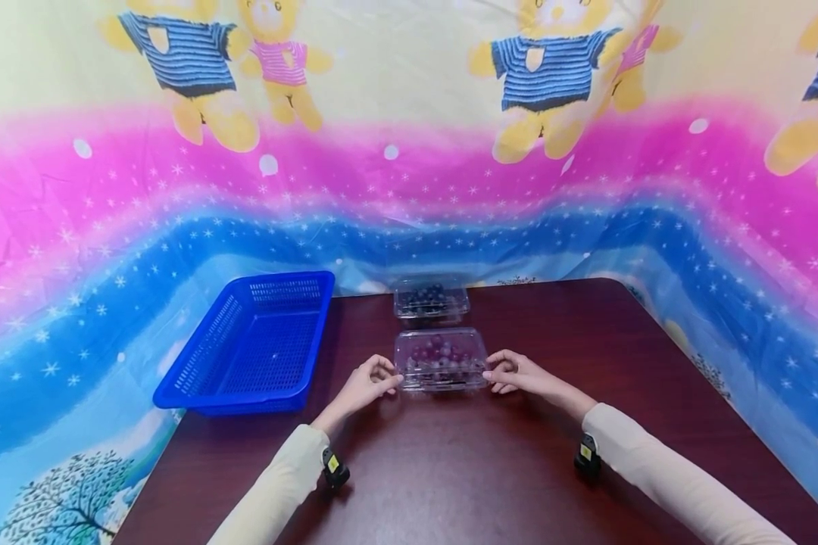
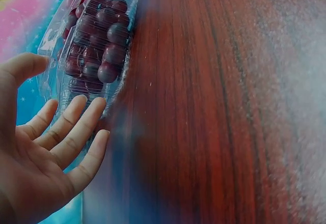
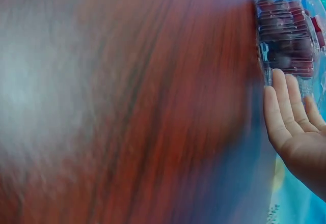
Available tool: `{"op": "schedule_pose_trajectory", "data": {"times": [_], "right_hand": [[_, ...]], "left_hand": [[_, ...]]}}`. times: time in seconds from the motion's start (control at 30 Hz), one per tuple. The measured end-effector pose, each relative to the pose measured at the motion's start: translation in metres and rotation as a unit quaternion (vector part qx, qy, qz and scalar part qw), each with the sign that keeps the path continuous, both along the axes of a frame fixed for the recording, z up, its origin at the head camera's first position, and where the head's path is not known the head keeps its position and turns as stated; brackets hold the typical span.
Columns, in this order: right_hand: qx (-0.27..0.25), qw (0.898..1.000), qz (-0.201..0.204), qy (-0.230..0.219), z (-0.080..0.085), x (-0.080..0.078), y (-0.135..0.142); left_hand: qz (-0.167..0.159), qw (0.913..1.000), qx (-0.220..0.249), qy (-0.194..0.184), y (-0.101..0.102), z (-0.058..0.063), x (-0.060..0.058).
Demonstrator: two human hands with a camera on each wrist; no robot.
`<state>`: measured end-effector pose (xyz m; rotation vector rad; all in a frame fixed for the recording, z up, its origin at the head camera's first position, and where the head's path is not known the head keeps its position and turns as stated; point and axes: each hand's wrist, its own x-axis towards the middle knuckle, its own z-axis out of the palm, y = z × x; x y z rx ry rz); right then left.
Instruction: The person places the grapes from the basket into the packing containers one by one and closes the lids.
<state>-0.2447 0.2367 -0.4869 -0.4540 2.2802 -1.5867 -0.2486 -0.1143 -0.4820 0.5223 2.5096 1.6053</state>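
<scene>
In the head view a clear plastic clamshell box with dark red grapes is on the table between both hands. My left hand is at its left end. In the left wrist view the thumb meets the lid's rim, and the other fingers spread loosely by the box's end. My right hand is at the opposite end, its thumb by the near corner. The right wrist view has its fingers fairly straight against the box; the thumb is out of that view. Whether the lid is latched cannot be seen.
Behind the grape box stands a second clear box of dark, blue-black fruit. A blue plastic basket sits to the left on the brown wooden table. A patterned cloth hangs behind and around the table.
</scene>
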Motion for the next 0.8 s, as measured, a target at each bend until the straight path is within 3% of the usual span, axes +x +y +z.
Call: {"op": "schedule_pose_trajectory", "data": {"times": [0.23,0.4,0.53,0.7,0.8], "right_hand": [[-0.050,0.997,-0.004,-0.062,-0.002,-0.001,0.000],[-0.074,0.993,-0.002,-0.086,-0.002,-0.002,0.000],[-0.089,0.991,0.006,-0.102,-0.002,-0.001,0.001],[-0.117,0.983,0.008,-0.138,-0.001,-0.001,-0.001],[-0.127,0.980,0.006,-0.154,0.001,0.000,-0.002]], "left_hand": [[-0.004,0.9989,0.026,-0.038,0.000,-0.003,0.001],[-0.035,0.9940,0.068,-0.078,0.000,-0.004,0.002],[-0.053,0.9868,0.104,-0.112,0.000,-0.005,0.001],[-0.049,0.9691,0.166,-0.176,0.001,-0.009,-0.002],[-0.049,0.9616,0.187,-0.196,0.000,-0.012,-0.004]]}}
